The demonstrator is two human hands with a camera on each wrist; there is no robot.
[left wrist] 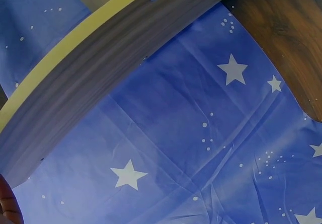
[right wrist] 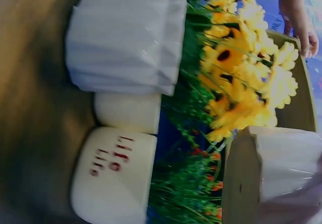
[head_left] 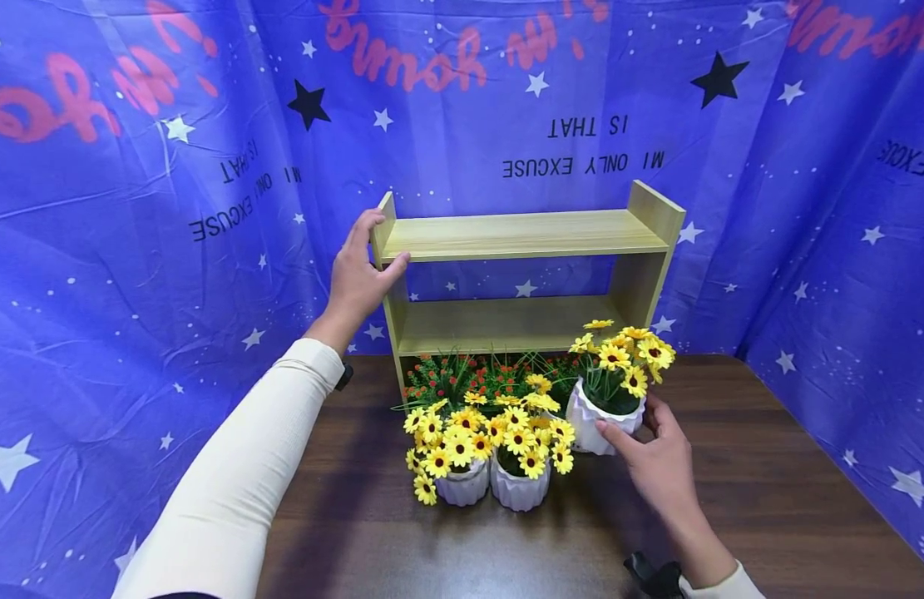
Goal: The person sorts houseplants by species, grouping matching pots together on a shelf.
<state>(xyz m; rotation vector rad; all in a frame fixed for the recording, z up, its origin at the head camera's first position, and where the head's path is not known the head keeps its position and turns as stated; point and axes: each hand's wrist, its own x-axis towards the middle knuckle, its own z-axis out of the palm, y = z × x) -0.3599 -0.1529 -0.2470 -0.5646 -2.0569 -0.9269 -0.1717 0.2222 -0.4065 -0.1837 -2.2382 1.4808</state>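
Observation:
My left hand (head_left: 359,279) holds the upper left side of a light wooden shelf (head_left: 525,231), thumb across the front edge and fingers at the side panel. In the left wrist view that side panel (left wrist: 105,58) runs diagonally, with a fingertip at the lower left. My right hand (head_left: 662,453) grips a white ridged flower pot (head_left: 590,420) with yellow daisy-like flowers (head_left: 625,353), raised in front of the shelf's right side. The held pot (right wrist: 289,173) fills the lower right of the right wrist view, slightly blurred. Two similar pots (head_left: 520,484) stand together left of it.
Red-dotted green plants (head_left: 491,374) stand behind the two pots at the lowest shelf level. A white pot lettered "Life" (right wrist: 113,176) is among them. The dark wooden table (head_left: 372,516) has a right edge near the blue star-printed curtain (head_left: 462,108) that surrounds it.

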